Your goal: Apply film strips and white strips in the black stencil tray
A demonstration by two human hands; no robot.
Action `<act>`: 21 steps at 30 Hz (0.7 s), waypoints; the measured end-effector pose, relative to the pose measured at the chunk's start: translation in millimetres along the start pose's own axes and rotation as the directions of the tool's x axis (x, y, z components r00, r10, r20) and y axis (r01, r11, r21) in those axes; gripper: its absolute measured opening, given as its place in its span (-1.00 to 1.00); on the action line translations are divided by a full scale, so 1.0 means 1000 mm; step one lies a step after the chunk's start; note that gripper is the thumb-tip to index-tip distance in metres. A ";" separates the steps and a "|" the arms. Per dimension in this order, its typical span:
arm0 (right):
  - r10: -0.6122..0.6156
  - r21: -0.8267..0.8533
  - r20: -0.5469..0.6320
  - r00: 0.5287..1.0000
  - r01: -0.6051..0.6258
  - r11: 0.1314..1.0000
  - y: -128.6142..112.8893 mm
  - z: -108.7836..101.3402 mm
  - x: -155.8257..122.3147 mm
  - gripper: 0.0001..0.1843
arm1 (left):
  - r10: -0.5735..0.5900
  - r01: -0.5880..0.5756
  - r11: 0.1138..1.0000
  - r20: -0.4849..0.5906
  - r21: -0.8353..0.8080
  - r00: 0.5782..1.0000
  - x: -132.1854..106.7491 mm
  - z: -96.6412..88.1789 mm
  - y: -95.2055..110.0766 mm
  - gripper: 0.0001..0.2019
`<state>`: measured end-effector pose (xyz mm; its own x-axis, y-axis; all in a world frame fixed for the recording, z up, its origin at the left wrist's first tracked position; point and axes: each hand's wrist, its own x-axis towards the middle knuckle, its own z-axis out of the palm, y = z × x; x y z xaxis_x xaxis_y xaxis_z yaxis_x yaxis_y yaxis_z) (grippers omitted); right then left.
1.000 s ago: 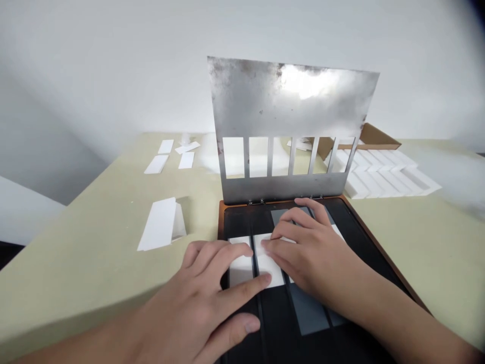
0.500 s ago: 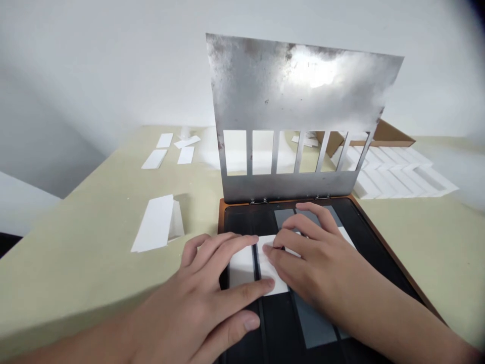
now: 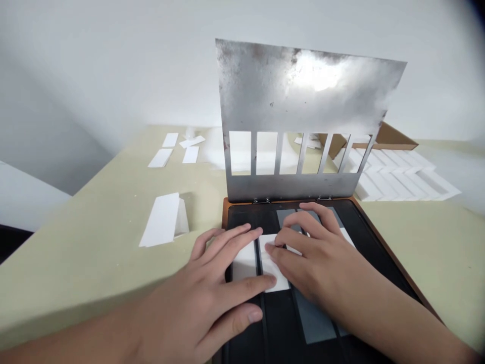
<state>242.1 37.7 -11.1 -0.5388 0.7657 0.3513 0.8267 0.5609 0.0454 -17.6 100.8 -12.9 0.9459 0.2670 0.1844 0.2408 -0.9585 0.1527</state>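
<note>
A black board [image 3: 280, 323] with an orange-brown edge carries white cards [image 3: 244, 260] in side-by-side slots. My left hand [image 3: 212, 288] is spread over the left cards, with one fingertip touching the lower part of the second white card [image 3: 279, 282]. Its thumb stretches over the black surface below. My right hand [image 3: 318, 253] arches over the middle cards, fingers bent and apart, one fingertip against the second card. Its palm hides part of the cards and grey strips [image 3: 314, 318]. A metal plate [image 3: 265, 91] with a row of rectangular windows stands raised at the board's back edge.
Left of the board, a stack of white cards [image 3: 161, 220] lies on the pale yellow table [image 3: 113, 222]. More small cards [image 3: 160, 157] lie farther back. At right are rows of white open boxes [image 3: 401, 184] and a brown cardboard box [image 3: 397, 136]. A wall rises behind.
The whole view has shifted slightly, so the plate and table things appear a little farther right. My left fingers have lifted and spread slightly; my right hand has stayed nearly in place.
</note>
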 end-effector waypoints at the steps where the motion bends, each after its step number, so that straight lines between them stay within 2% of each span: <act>1: 0.002 -0.003 0.004 1.000 -0.002 1.000 0.000 0.000 0.000 -0.85 | -0.001 0.001 1.000 0.002 -0.006 1.000 0.000 0.000 0.000 -0.56; 4: 0.014 0.034 0.031 0.999 -0.015 0.999 0.000 -0.004 0.001 -0.84 | -0.003 0.003 0.999 0.006 -0.037 1.000 -0.001 0.002 0.000 -0.56; 11: 0.087 0.272 0.146 0.985 -0.125 0.954 -0.001 -0.022 0.001 -0.84 | 0.042 -0.036 0.993 0.050 -0.115 0.998 0.000 0.000 -0.001 -0.55; 15: 0.091 0.413 0.252 0.963 -0.192 0.890 0.004 -0.052 0.001 -0.75 | 0.111 -0.106 0.984 0.026 -0.146 0.994 0.005 -0.002 -0.002 -0.55; 19: 0.207 0.418 0.115 0.972 -0.236 0.877 0.015 -0.095 -0.005 -0.82 | 0.147 -0.157 0.968 -0.063 -0.194 0.987 0.013 -0.005 0.001 -0.59; 21: 0.220 0.410 0.077 0.972 -0.232 0.882 0.024 -0.102 -0.009 -0.80 | 0.154 -0.171 0.966 -0.101 -0.192 0.983 0.022 -0.008 0.006 -0.68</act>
<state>283.7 12.0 82.6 -0.3544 0.8924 0.2793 0.7875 0.4459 -0.4254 2.5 101.2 -0.1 0.9447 0.1253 0.3029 0.0293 -0.9527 0.3026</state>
